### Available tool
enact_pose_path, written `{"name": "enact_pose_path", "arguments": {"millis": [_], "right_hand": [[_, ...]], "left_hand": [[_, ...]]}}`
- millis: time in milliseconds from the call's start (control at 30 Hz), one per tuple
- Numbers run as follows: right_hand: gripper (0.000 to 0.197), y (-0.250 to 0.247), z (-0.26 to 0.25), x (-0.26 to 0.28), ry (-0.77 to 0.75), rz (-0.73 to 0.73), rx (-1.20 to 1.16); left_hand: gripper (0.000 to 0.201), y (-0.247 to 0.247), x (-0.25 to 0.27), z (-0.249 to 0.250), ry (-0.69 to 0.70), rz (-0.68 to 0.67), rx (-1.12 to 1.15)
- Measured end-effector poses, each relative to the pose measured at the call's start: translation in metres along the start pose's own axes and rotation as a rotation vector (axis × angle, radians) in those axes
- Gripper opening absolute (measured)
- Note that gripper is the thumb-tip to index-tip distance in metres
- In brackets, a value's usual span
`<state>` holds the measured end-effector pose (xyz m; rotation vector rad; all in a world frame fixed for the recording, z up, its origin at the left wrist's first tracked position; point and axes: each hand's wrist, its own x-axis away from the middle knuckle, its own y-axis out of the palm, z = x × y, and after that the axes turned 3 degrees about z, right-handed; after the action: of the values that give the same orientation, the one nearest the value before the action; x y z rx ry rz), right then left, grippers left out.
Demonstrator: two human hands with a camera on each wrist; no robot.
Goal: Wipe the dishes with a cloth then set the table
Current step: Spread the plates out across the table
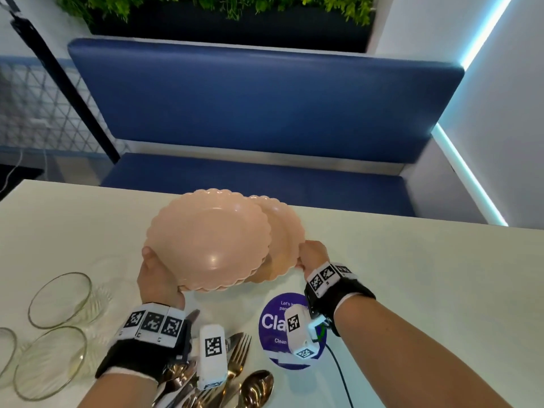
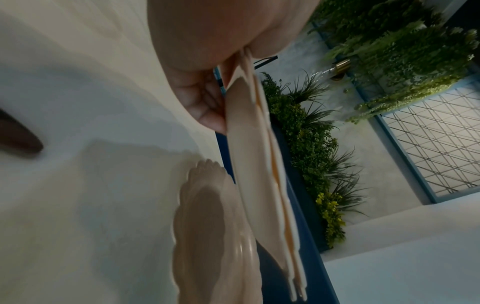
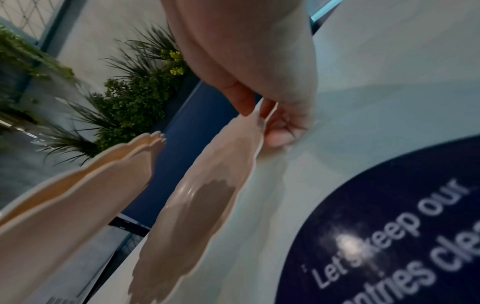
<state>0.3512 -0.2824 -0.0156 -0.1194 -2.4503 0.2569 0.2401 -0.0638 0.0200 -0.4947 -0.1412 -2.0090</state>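
Observation:
My left hand [image 1: 159,272] grips the near-left rim of a small stack of peach scalloped plates [image 1: 209,240], lifted above the white table [image 1: 412,275]; in the left wrist view the stack [image 2: 257,185] shows edge-on with fingers under it. One more peach plate [image 1: 287,231] lies on the table just right of and partly under the stack. My right hand [image 1: 312,256] pinches that plate's near-right rim [image 3: 249,131], thumb on top and fingers beneath. No cloth is in view.
Three clear glass bowls [image 1: 60,298] sit at the near left. Gold forks and spoons [image 1: 235,375] lie near the front edge under my left wrist. A round blue sticker [image 1: 276,325] is on the table. A blue bench [image 1: 265,107] stands beyond the far edge.

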Motion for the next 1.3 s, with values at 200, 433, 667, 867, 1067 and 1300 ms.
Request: {"name": "enact_pose_path", "arguments": {"millis": [200, 433, 667, 867, 1067, 1300], "right_hand": [[0.025, -0.030, -0.018, 0.033, -0.135, -0.159, 0.000], [0.023, -0.101, -0.018, 0.049, -0.231, -0.056, -0.139], [0.027, -0.206, 0.000, 0.045, -0.136, 0.065, -0.370], [0.048, -0.286, 0.039, 0.000, -0.016, 0.393, -0.623], [0.054, -0.317, 0.058, -0.029, 0.027, 0.513, -0.598], [0.045, -0.341, 0.062, -0.041, -0.002, 0.527, -0.363]], "left_hand": [[0.052, 0.023, 0.049, 0.010, -0.061, -0.131, -0.014], [0.050, 0.069, 0.101, -0.002, -0.016, -0.233, -0.022], [0.063, 0.090, 0.133, -0.016, -0.004, -0.214, -0.089], [0.064, 0.091, 0.151, -0.030, -0.039, -0.213, -0.232], [0.063, 0.100, 0.168, -0.045, 0.029, -0.230, -0.352], [0.086, 0.104, 0.178, -0.055, -0.113, -0.242, -0.265]]}}
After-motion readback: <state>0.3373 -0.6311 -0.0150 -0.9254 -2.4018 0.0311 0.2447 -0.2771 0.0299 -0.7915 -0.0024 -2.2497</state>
